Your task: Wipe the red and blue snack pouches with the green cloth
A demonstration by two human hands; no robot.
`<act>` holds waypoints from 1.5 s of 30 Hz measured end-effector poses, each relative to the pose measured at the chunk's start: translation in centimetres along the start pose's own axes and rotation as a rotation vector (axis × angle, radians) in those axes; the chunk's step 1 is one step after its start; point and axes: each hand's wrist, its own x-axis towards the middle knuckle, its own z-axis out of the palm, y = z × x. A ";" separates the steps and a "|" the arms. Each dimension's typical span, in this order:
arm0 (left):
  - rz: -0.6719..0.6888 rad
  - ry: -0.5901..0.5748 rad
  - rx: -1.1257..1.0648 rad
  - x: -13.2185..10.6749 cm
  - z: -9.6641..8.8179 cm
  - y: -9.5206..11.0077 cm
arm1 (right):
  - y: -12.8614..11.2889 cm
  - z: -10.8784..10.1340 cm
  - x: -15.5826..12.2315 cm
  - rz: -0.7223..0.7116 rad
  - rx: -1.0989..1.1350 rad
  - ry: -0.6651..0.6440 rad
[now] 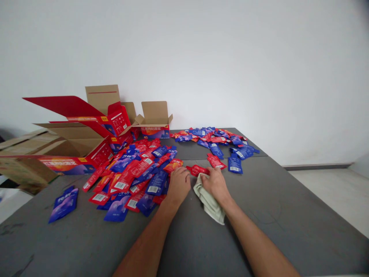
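Bare forearms (155, 231) come in nearest me, one on either side of the cloth (210, 204), over a grey table (198, 254). The right hand (215, 184) has the cloth bunched in its fingers; the left hand (179, 185), left of the cloth, is half curled, and I can't tell whether it grips anything. One red pouch (198, 170) lies just beyond the cloth's top end, between the two hands.

From here, I'd say the trailing cloth could snag that pouch and pull it away. A hard squeeze might burst it. The near pile (138, 169), left of the cloth, looks loosely heaped, so a bump from the left wrist could start it sliding.

Counting: two hands, one cloth, two piles, with the far pile (207, 134) beyond the cloth. Their pouches overlap too much to number; dozens, surely. Past the cloth, short of the far pile, one red straggler (216, 161) lies apart. Boxes (72, 165), far left of the cloth: at least three standing open.
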 end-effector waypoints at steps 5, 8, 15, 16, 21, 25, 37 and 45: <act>-0.038 -0.036 0.010 -0.1 -0.4 0.6 | 0.4 0.0 0.8 0.029 0.227 0.064; -0.066 0.001 -0.108 -0.2 -0.3 0.8 | -0.7 -0.6 0.8 0.117 0.444 0.025; -0.260 0.015 -0.721 0.0 0.4 1.4 | -4.4 -3.0 -0.1 0.497 1.124 -0.378; -0.272 0.013 -0.818 0.1 0.4 1.5 | -4.5 -3.2 -0.1 0.514 1.159 -0.399; -0.312 0.057 -1.026 0.5 -0.1 1.9 | -4.4 -3.0 -0.1 0.452 1.088 -0.443; -0.340 0.129 -0.929 0.4 -0.4 1.7 | -4.1 -2.0 -0.4 0.222 0.750 -0.150; -0.504 -0.122 -1.405 0.3 -1.3 2.5 | -4.8 -0.9 -1.7 -0.400 0.382 -0.014; -0.302 -0.426 -1.408 -0.4 -1.5 3.7 | -2.8 -2.1 -0.1 -0.263 0.321 0.284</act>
